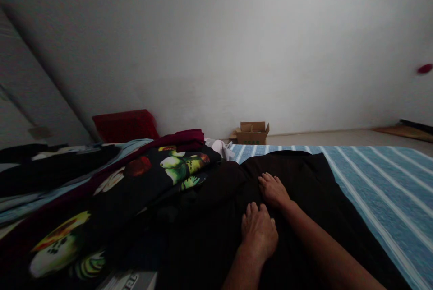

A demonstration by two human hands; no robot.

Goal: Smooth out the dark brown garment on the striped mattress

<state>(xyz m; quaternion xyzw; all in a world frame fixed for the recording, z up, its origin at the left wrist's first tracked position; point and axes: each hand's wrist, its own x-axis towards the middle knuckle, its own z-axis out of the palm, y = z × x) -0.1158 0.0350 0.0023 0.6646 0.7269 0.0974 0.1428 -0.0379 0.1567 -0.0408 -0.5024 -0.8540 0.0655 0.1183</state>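
Note:
A black garment (304, 177) lies spread on the bed, its kind hard to tell in the dim light. A darker curved band marks its far edge. My left hand (260, 229) rests palm down on the cloth, fingers laid on it and pointing away from me. Slightly farther off and to the right, my right hand (273, 190) also lies flat on the same garment, fingers apart. Neither hand grips anything that I can see. Beside the hands, to the left, is a black garment with a colourful print (182, 166), overlapping a maroon cloth (186, 136).
The bed has a blue and white striped sheet (379, 177). More dark clothes (61, 166) are piled at the left, and a white cloth (219, 148) lies near the far edge. Beyond stand a red box-like object (125, 125) and an open cardboard box (252, 134) by the wall.

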